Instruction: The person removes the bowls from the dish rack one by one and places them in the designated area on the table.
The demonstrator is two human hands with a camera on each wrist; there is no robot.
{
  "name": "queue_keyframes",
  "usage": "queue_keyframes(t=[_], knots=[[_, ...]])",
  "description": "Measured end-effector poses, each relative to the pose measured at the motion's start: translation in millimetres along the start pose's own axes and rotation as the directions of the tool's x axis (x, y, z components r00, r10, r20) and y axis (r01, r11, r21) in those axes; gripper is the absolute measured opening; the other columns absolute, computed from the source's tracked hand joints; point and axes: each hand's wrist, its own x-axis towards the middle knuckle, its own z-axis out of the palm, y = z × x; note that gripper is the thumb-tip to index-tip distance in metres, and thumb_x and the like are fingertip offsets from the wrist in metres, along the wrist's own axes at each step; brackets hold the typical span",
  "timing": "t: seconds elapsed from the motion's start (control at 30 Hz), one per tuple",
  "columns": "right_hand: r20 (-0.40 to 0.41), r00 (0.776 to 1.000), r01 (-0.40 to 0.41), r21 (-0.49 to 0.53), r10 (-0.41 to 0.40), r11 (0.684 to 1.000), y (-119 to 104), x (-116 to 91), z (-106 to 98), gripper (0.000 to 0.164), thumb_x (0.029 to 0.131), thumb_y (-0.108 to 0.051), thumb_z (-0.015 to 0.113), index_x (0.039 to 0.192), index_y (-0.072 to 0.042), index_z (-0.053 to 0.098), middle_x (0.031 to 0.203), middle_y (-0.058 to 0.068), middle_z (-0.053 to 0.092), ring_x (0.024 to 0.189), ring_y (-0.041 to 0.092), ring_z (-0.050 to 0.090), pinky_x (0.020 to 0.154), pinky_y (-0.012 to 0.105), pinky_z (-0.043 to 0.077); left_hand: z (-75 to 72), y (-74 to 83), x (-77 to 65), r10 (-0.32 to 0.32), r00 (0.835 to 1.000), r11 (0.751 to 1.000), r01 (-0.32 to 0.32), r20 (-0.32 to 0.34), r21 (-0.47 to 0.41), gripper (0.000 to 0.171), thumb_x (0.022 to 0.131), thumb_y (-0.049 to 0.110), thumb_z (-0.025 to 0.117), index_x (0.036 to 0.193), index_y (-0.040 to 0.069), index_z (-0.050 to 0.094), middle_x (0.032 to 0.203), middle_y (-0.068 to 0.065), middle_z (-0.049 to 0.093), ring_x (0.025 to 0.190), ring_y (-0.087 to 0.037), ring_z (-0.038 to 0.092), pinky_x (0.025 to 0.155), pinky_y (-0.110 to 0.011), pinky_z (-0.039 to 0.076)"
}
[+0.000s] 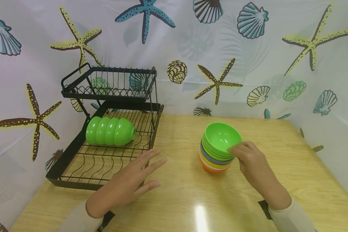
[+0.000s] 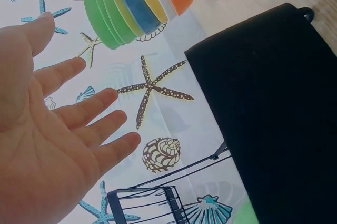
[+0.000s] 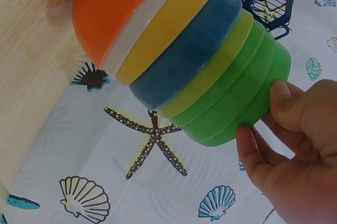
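A stack of nested bowls (image 1: 217, 154) stands on the table, green on top, with blue, yellow, white and orange ones below. My right hand (image 1: 250, 161) pinches the right rim of the top green bowl (image 1: 223, 137); the right wrist view shows thumb and fingertips at that rim. My left hand (image 1: 127, 187) is held out with its fingers spread and touches no bowl, near the front right corner of the black dish rack (image 1: 56, 182). Several green bowls (image 1: 110, 131) lie on their sides in a row on the rack's lower tier.
The rack's upper wire basket (image 1: 108, 96) overhangs the back of the lower tier. A wooden table (image 1: 278, 154) carries the rack on the left and the stack at centre right. Behind them hangs a white cloth (image 1: 249, 61) printed with starfish and shells.
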Motion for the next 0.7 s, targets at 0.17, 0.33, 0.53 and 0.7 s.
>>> queue_keyframes(t=[0.17,0.33,0.53,0.7], knots=[[0.002,1.000,0.003,0.012,-0.003,1.000,1,-3,0,0.036,0.068,0.028,0.065,0.089,0.000,0.072,0.089,0.009,0.070,0.088,0.025,0.060,0.072,0.040,0.058,2.0,-1.3,0.5,0.009,1.000,1.000,-0.009,-0.002,-0.006,0.062,0.096,0.047,0.051,0.151,0.028,0.029,0.154,-0.009,0.030,0.141,-0.032,0.029,0.105,-0.055,0.038],[0.005,1.000,0.011,0.013,-0.011,1.000,2,-5,0,0.034,0.069,0.026,0.067,0.090,0.000,0.070,0.091,0.009,0.069,0.091,0.025,0.059,0.075,0.039,0.057,2.2,-1.1,2.5,0.024,1.000,1.000,-0.024,-0.001,-0.006,0.063,0.096,0.046,0.052,0.151,0.027,0.029,0.154,-0.009,0.030,0.142,-0.031,0.028,0.107,-0.055,0.037],[0.023,1.000,0.020,0.040,-0.021,0.999,1,-8,-2,0.021,0.084,0.006,0.065,0.105,0.002,0.068,0.104,0.012,0.068,0.102,0.030,0.059,0.089,0.045,0.049,-0.5,0.6,4.7,0.013,1.000,1.000,-0.013,0.005,-0.008,0.061,0.096,0.047,0.050,0.150,0.026,0.032,0.153,-0.008,0.032,0.141,-0.030,0.030,0.108,-0.053,0.036],[0.020,0.999,0.043,0.067,-0.045,0.997,-9,-14,-3,0.044,0.102,-0.034,0.044,0.128,-0.002,0.058,0.126,0.017,0.059,0.118,0.040,0.051,0.097,0.056,0.042,-5.9,3.4,9.6,-0.128,0.992,0.989,0.127,0.001,-0.071,0.057,0.096,0.043,0.054,0.148,0.026,0.036,0.151,-0.005,0.035,0.137,-0.028,0.037,0.105,-0.051,0.041]])
